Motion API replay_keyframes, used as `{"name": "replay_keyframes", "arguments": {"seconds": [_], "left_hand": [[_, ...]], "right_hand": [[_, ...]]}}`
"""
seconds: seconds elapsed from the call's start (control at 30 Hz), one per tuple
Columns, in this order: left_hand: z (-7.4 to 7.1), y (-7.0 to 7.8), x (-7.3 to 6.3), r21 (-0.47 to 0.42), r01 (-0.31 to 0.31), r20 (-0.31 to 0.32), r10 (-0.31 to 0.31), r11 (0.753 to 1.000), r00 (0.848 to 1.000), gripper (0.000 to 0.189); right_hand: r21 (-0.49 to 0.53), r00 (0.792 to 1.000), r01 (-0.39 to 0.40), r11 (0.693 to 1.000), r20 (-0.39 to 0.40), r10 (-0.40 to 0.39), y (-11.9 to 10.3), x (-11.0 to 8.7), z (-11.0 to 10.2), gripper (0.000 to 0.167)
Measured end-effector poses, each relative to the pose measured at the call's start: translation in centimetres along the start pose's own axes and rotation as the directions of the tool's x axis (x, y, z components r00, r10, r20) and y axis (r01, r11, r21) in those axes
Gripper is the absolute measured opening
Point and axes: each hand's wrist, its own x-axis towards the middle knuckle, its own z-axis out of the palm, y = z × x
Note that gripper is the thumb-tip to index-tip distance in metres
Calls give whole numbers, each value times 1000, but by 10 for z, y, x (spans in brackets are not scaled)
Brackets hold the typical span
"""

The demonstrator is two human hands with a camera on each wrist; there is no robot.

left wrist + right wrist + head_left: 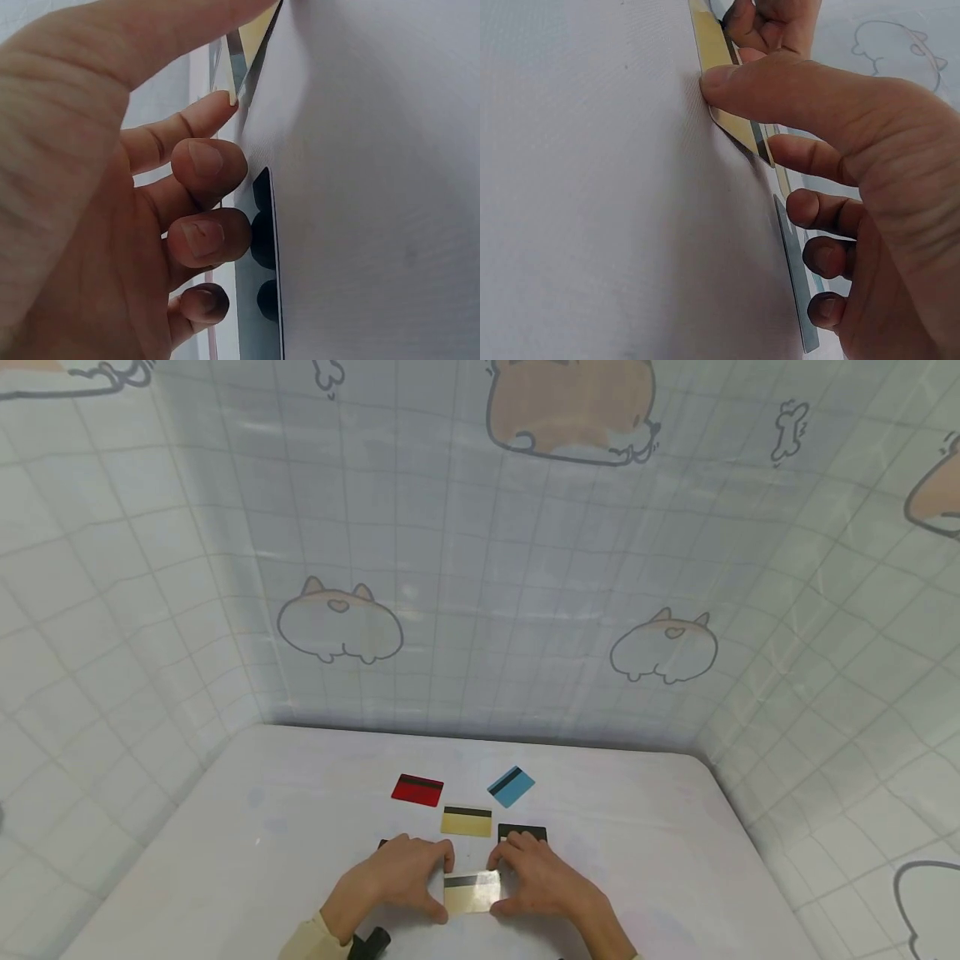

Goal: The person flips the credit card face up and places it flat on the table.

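Observation:
A pale gold magnetic-stripe card lies between both hands, close over the table. My left hand holds its left side, with thumb near the bottom corner and index finger near the top. My right hand pinches the right side the same way; in the right wrist view its thumb lies on the gold card and the index fingertip is at the corner. Beneath the left hand's other fingers is a dark card, mostly hidden in the head view. Another dark card is partly covered by the right fingertips.
Just beyond the hands lies a second gold card with a black stripe. Farther back are a red card and a tilted blue card. The white table is enclosed by patterned curtains at the back and sides.

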Motion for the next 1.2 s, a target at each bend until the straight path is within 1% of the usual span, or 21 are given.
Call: {"name": "replay_keyframes", "arguments": {"seconds": [0.2, 0.47, 0.57, 0.67, 0.83, 1.0, 1.2], "left_hand": [[0, 0, 2, 7, 11, 18, -11, 1000, 1000, 52], [0, -1, 3, -1, 6, 8, -6, 1000, 1000, 54], [0, -1, 3, 0, -1, -10, 1, 1000, 1000, 54], [1, -2, 3, 14, -15, -41, 15, 1000, 999, 54], [1, -3, 4, 27, -23, -92, 26, 999, 995, 53], [0, -5, 3, 27, -22, -107, 24, 999, 994, 53], [-2, -6, 3, 16, -44, -138, 46, 999, 989, 55]], "right_hand": [[7, 1000, -6, 1000, 10, 6, 1, 1, 0, 45], [-10, 1000, -2, 1000, 2, 2, 4, 2, 1, 46], [-14, 1000, -8, 1000, 3, 8, 4, 2, 1, 45], [-19, 1000, -11, 1000, -1, 11, 5, 2, 1, 46], [-33, 1000, 0, 999, -28, -1, 5, 2, 0, 50], [-42, 1000, -5, 999, -30, 4, 5, 3, 1, 50], [-66, 999, -34, 997, -23, 33, 7, 4, 0, 54]]}}
